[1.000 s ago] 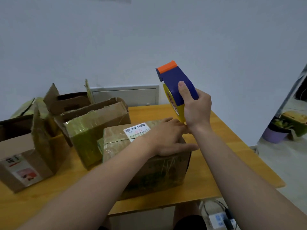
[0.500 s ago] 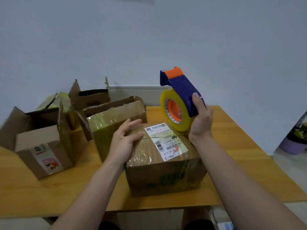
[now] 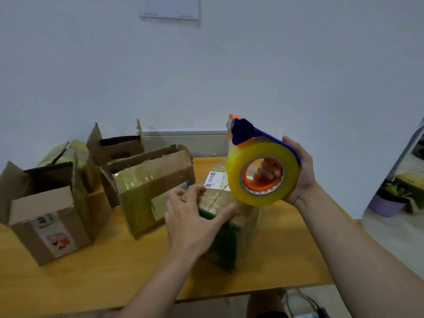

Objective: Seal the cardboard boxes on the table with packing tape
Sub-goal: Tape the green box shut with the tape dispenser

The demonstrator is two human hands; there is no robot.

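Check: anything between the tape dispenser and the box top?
Nothing visible. The right hand holds the tape dispenser over the box; the left hand rests on its near corner, beside the seam.

Your bench (image 3: 286, 249) carried a closed box (image 3: 229, 249) at centre; middle box (image 3: 146, 184) just left, near box (image 3: 46, 223) farther left, rear box (image 3: 114, 148) behind them; tape dispenser (image 3: 259, 150) hung above its right.

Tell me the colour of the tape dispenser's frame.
The tape dispenser's frame is dark blue, orange-tipped; head view.
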